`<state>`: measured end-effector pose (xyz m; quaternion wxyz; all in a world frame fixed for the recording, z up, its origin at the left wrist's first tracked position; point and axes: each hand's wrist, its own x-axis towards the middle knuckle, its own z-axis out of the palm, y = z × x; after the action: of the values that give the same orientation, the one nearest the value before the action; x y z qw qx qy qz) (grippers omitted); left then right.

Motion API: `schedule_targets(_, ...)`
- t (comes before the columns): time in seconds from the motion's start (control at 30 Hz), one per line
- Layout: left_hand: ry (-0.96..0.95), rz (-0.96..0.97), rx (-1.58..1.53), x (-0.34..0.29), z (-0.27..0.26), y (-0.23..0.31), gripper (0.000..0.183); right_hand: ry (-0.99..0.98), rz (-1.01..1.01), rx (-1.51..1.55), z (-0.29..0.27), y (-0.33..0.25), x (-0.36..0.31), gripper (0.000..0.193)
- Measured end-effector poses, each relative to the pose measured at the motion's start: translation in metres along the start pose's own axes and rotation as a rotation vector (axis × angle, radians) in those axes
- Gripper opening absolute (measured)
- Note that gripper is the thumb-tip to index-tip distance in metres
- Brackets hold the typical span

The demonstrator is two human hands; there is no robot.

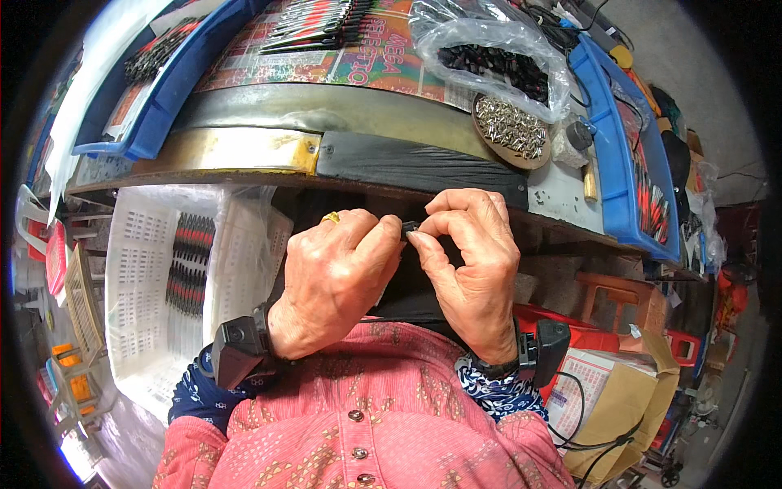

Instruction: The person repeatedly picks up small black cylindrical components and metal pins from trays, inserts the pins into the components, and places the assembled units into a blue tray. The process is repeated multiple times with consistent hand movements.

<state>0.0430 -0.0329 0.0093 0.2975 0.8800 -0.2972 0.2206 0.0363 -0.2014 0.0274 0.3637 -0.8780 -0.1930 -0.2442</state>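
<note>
Hands meet in front of the bench's near edge, over the person's pink shirt. Left hand [334, 281], ring on one finger, and right hand [472, 261] touch at the fingertips — both pinched shut on a small black part [410, 229] held between them. Farther back on the bench [244, 151], a round dish of metal pieces [511, 129] sits toward the right edge, beside a bag [489, 57] of dark parts. Below left — a white crate [155, 277].

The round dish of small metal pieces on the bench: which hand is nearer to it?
Right. The right hand is just below the round dish, while the left hand sits further left; both pinch a small black part.
</note>
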Motion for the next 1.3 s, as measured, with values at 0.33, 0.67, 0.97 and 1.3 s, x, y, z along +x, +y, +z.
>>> schedule_targets(0.33, -0.021, -0.017, 0.025, 0.000, 0.001, -0.001, 0.029, 0.019, 0.021, 0.059, 0.007, 0.006, -0.003, 0.016)
schedule_targets(0.67, 0.019, -0.012, -0.054, 0.002, -0.004, -0.001, 0.028, -0.260, 0.786, 0.886, -0.004, 0.004, -0.001, 0.022)
schedule_targets(0.97, 0.063, -0.001, -0.069, 0.002, 0.001, -0.002, 0.020, -0.201, 0.760, 1.063, 0.009, 0.015, -0.010, 0.019)
schedule_targets(1.3, 0.031, -0.013, -0.121, 0.002, -0.002, -0.003, 0.019, -0.200, 0.790, 1.108, 0.008, 0.013, -0.008, 0.023)
